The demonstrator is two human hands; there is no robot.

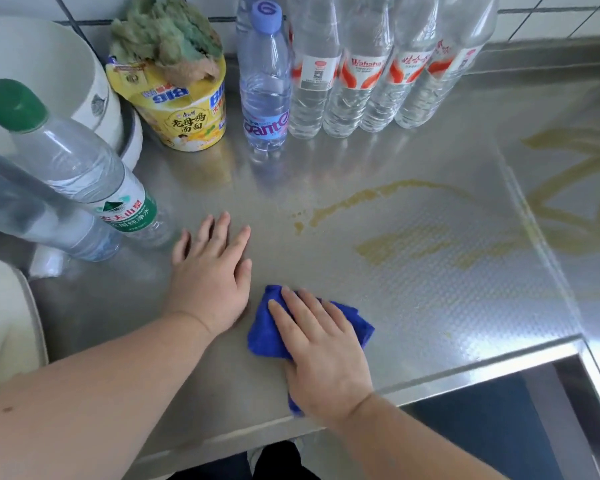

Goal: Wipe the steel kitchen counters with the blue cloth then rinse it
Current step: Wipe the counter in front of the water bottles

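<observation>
A blue cloth (pixel 262 336) lies bunched on the steel counter (pixel 413 306) near its front edge. My right hand (pixel 321 351) presses flat on the cloth with straight fingers. My left hand (pixel 212 271) rests flat on the bare steel just left of the cloth, fingers spread. Yellowish smears (pixel 371 195) streak the counter beyond and to the right of the cloth, and more (pixel 568 202) run across the adjoining counter section at the right.
Several clear water bottles (pixel 340 74) stand along the back wall. A yellow noodle cup (pixel 184 102) stuffed with a greenish rag, a white bowl (pixel 49 74) and a green-capped bottle (pixel 80 168) crowd the left. The counter's front edge drops off at lower right.
</observation>
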